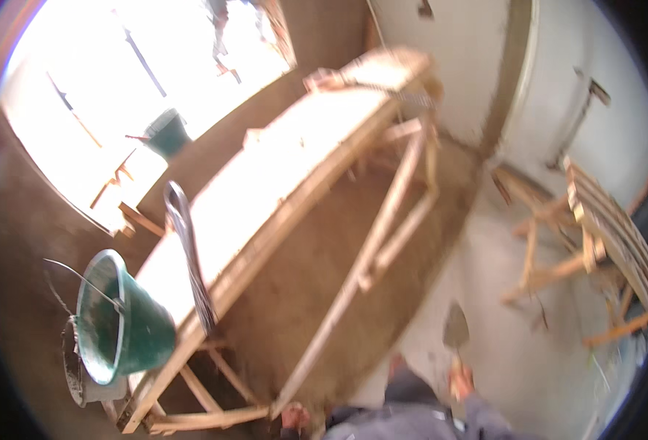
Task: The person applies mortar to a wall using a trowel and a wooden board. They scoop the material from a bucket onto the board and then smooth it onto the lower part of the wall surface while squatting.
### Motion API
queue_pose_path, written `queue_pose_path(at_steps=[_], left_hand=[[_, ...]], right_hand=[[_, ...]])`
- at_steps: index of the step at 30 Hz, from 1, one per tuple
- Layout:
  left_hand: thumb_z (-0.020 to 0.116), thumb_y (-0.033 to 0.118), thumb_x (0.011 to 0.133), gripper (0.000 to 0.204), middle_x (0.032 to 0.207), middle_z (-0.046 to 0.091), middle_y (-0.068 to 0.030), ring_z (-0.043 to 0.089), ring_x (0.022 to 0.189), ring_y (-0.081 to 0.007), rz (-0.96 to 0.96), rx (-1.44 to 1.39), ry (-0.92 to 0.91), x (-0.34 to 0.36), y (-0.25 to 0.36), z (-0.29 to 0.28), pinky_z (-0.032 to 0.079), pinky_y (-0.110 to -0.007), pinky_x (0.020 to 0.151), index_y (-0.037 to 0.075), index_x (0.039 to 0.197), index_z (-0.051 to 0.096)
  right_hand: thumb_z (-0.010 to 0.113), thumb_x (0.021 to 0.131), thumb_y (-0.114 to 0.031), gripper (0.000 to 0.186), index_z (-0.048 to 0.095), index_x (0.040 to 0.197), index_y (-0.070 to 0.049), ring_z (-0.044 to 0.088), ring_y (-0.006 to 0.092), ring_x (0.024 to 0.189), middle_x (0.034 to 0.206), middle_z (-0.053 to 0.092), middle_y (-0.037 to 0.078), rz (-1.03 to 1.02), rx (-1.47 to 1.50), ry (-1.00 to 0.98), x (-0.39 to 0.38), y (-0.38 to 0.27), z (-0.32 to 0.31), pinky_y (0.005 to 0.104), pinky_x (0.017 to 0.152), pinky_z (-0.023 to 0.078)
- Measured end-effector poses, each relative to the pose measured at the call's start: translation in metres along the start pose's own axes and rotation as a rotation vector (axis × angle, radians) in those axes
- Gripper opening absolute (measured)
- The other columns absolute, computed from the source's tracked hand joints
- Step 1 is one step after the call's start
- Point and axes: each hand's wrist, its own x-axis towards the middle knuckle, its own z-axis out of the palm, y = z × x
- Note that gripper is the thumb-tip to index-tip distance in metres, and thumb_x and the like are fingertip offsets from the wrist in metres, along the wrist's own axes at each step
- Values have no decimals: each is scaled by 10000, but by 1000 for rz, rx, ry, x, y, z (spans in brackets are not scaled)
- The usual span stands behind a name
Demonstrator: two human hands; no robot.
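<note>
A pointed masonry trowel (pixel 456 326) extends ahead of my right hand (pixel 461 382), whose fingers are wrapped round its handle. The blade is over the grey floor. My left hand (pixel 295 416) shows low in the picture, beside the foot of a long wooden pole (pixel 331 323). Blur hides its fingers, and I cannot tell whether it touches the wood. The long wooden bench (pixel 287 204) runs from the lower left to the far wall, in front of me.
At the bench's near left end a green bucket (pixel 142 330) lies tilted, with a grey bucket (pixel 71 367) beside it. A looped dark bundle of cable or wire (pixel 185 253) hangs over the edge. Another green bucket (pixel 168 134) stands by the bright opening. Wooden trestles (pixel 591 227) stand right.
</note>
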Motion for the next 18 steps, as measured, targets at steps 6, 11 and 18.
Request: queue_pose_path(at_steps=[6, 11, 18], left_hand=[[544, 181, 875, 102, 681, 595, -68, 618, 670, -199, -68, 459, 20, 50, 34, 140, 489, -317, 539, 93, 915, 577], [544, 172, 879, 109, 682, 597, -62, 619, 690, -195, 517, 920, 39, 90, 47, 192, 494, -319, 580, 94, 934, 598], [573, 126, 890, 178, 795, 610, -41, 549, 682, -86, 742, 601, -32, 106, 145, 350, 459, -255, 614, -16, 995, 600]], right_hand=[[605, 802, -347, 337, 538, 652, -53, 446, 157, 387, 510, 504, 29, 179, 7, 97, 22, -62, -53, 310, 369, 352], [582, 754, -177, 137, 494, 754, -72, 463, 142, 465, 608, 492, 22, -232, 159, 111, 39, -128, -23, 307, 423, 399], [626, 731, -190, 244, 546, 911, -46, 494, 147, 498, 616, 491, 24, -277, 396, -23, 65, -217, -10, 303, 454, 436]])
